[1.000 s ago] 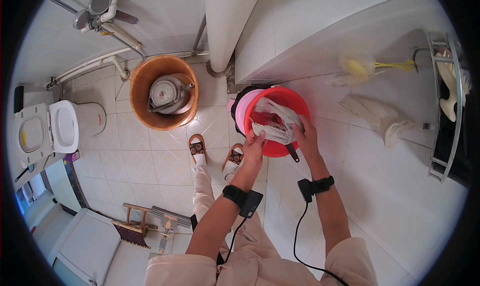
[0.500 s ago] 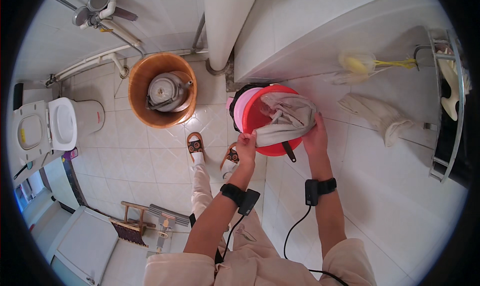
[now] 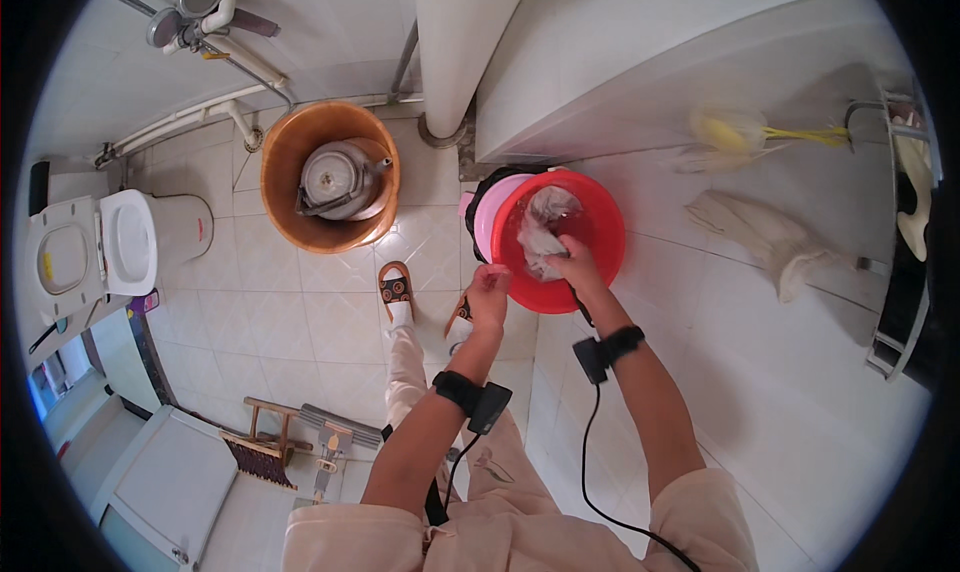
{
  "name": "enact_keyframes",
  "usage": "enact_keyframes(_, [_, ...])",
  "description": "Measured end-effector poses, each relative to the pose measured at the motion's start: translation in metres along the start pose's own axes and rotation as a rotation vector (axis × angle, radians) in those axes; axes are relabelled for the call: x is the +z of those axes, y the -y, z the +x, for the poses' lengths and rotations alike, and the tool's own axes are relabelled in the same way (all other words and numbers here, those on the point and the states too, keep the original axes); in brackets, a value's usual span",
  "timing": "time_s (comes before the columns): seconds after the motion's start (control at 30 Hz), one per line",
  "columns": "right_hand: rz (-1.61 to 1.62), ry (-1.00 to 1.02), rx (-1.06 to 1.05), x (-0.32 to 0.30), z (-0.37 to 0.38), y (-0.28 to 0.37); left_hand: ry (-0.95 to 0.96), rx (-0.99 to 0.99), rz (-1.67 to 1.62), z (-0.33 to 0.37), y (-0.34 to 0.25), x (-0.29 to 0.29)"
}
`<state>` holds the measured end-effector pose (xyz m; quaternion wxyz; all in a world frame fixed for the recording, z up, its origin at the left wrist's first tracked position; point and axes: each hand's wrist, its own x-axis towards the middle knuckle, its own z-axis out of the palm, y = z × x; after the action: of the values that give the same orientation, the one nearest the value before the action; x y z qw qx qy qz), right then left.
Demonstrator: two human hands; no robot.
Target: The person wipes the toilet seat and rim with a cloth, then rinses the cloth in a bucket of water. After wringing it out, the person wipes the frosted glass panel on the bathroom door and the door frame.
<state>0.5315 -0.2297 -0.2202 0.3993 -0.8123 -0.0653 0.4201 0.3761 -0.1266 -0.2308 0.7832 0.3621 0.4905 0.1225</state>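
Note:
A wet-looking light grey cloth (image 3: pixel 545 217) lies bunched inside the red plastic basin (image 3: pixel 605 207), toward its left side. My right hand (image 3: pixel 577 268) reaches over the near rim and is closed on the cloth's lower end. At the basin's near-left rim is my left hand (image 3: pixel 489 290), its fingers curled; what they grip, if anything, is hidden. A black handle (image 3: pixel 582 310) sticks out over the near rim, partly behind my right hand. Under the basin, a pink container (image 3: pixel 487 212) with black plastic around it shows at the left.
A wooden tub (image 3: pixel 285 207) with a metal kettle (image 3: pixel 335 182) stands left on the tiled floor. Beyond it is a toilet (image 3: pixel 128 242). A folding stool (image 3: pixel 265 447) lies lower left. Light mesh cloth (image 3: pixel 750 232) and a metal rack (image 3: pixel 890 232) are on the right wall.
The cloth, spread between both hands over the rim before, has dropped into the basin and bunched up. My right hand moved left and inward from the far-right rim; the left stayed near the rim.

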Motion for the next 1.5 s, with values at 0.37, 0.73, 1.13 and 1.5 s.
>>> enact_keyframes(0.37, [-0.167, -0.016, -0.313, -0.014, -0.05, 0.061, 0.166, -0.456, -0.369, -0.001, -0.035, 0.037])
enact_keyframes(0.73, [-0.531, -0.045, -0.496, -0.021, -0.119, 0.106, 0.16, -0.106, -0.106, -0.036, -0.068, 0.063])
enact_keyframes(1.13, [-0.888, -0.297, -0.599, -0.018, -0.115, 0.1, 0.009, 0.035, 0.471, -0.034, -0.073, 0.047])
enact_keyframes(1.5, [-0.015, 0.007, -0.255, -0.026, -0.074, 0.027, 0.096, -0.057, -0.437, -0.052, -0.099, 0.053])
